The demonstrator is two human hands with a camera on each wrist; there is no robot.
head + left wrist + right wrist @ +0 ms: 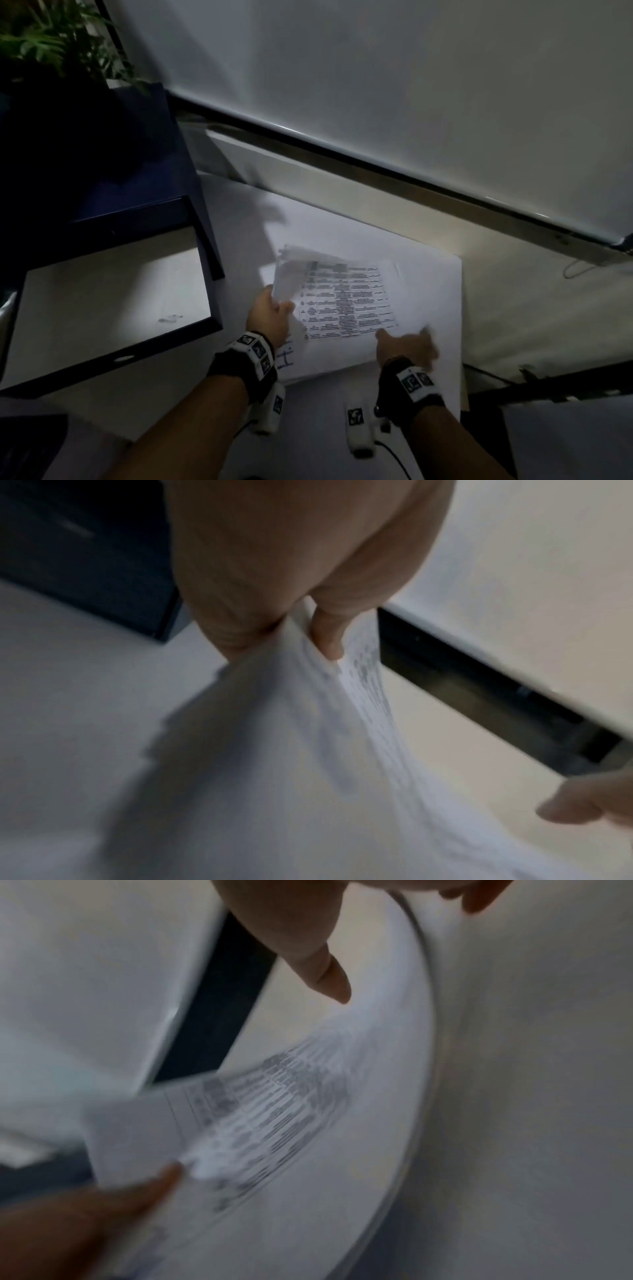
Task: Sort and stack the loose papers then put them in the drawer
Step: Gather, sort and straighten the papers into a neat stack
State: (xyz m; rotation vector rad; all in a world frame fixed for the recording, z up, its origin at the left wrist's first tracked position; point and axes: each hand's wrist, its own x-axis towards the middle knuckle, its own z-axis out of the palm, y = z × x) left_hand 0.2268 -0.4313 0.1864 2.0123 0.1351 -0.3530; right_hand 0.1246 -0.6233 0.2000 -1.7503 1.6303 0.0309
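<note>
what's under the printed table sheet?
The printed table sheet lies on a larger white sheet, with handwriting showing near the left hand, which grips its lifted corner. Anything beneath the larger sheet is covered.

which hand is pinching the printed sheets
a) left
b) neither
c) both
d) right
a: the left hand pinches the sheets at their edge between thumb and fingers, while the right hand is blurred, its fingers spread over the big white sheet and gripping nothing.
</note>
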